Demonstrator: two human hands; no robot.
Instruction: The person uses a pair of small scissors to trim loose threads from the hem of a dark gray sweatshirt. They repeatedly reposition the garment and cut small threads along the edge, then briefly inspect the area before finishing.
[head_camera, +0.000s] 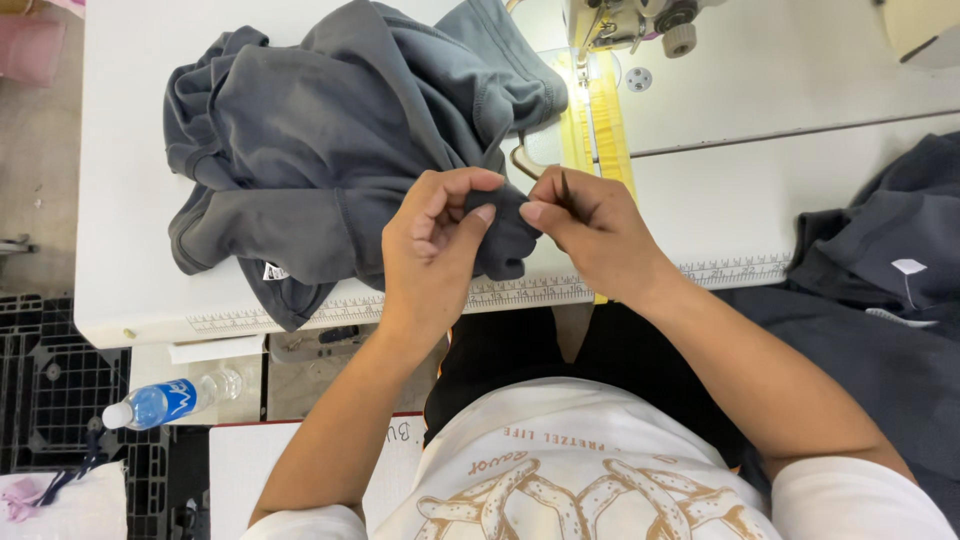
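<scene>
Pinching a fold of the grey garment (330, 140), the left hand (435, 245) grips tight. The right hand (590, 225) clasps the same fabric edge, on the white table (760, 190).

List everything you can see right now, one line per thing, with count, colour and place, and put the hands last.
garment: one, grey, bunched on the table's left half, a fold pinched by both hands
table: one, white, ruler strip along its near edge
sewing machine: one, white, top centre, only partly in view
yellow strip: one, yellow, on the table below the machine
dark pile: one, dark grey fabric, right edge
bottle: one, clear with blue label, lying below the table at left
crate: one, black, lower left floor
left hand: one, pinching the garment
right hand: one, pinching the garment, a thin dark thing between its fingers
</scene>
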